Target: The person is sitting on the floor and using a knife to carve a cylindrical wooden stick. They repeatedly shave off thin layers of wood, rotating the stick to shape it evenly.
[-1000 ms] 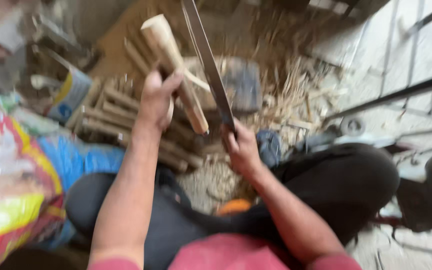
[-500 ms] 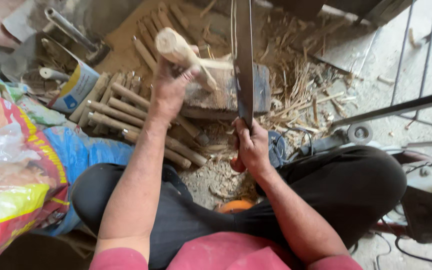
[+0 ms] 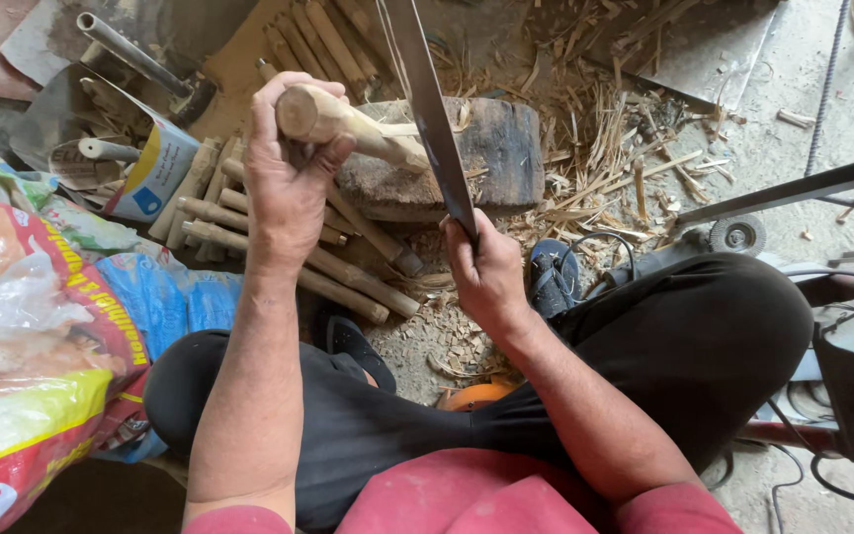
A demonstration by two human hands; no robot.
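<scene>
Fingers of the left hand (image 3: 289, 183) are curled tight around the thick, rounded end of a pale wooden stick (image 3: 348, 124), holding it slanted so that its far end rests on a dark wooden block (image 3: 491, 158). Fingers of the right hand (image 3: 486, 272) are closed in a full grip on the handle of a long flat blade (image 3: 432, 109), which rises steeply away from the hand and crosses just over the stick where it meets the block; whether the edge is actually biting into the wood I cannot tell from this angle. Wood shavings (image 3: 605, 148) lie scattered around the block and between the person's folded legs. Beside the left forearm a row of peeled sticks (image 3: 249, 222) lies on the ground, with printed sacks (image 3: 42, 326) nearer the left edge.
</scene>
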